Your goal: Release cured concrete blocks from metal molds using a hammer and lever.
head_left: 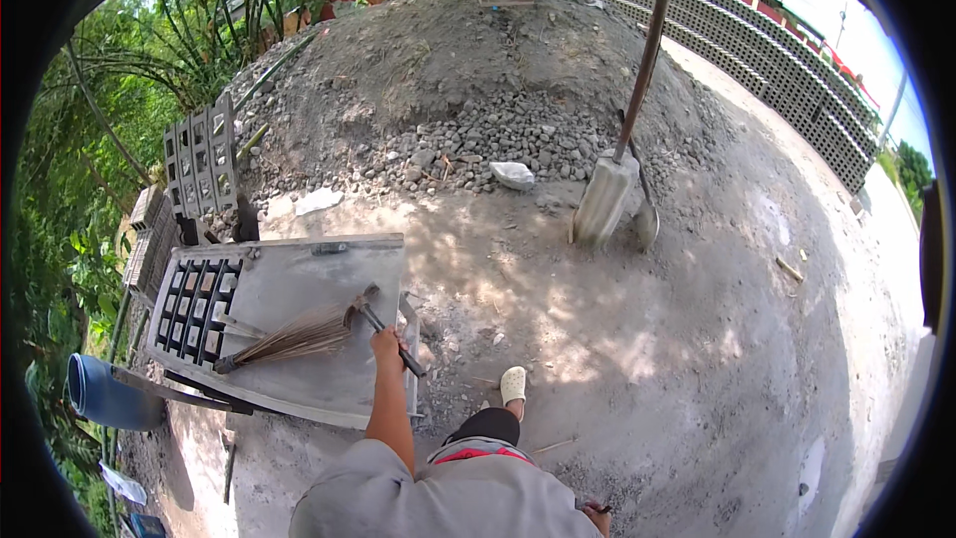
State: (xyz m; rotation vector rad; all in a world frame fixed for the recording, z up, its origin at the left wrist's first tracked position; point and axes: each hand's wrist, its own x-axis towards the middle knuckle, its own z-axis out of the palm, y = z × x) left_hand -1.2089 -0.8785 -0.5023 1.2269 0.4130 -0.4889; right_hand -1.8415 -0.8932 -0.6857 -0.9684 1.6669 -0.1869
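My left hand is wrapped round the handle of a hammer, held over the right part of a grey-topped work table. The hammer's head points away from me and its handle end sticks out past the table's right edge. Beneath and left of it, a stick broom lies across the tabletop, bristles fanned toward the hammer. A dark grid-shaped mould is at the table's left end. Low at my right side, my right hand shows only in part, its fingers closed round something small and dark.
A blue drum stands left of the table. Ahead, a gravel mound rises behind a concrete-based pole with a shovel beside it. Concrete blocks are stacked in a long wall at far right.
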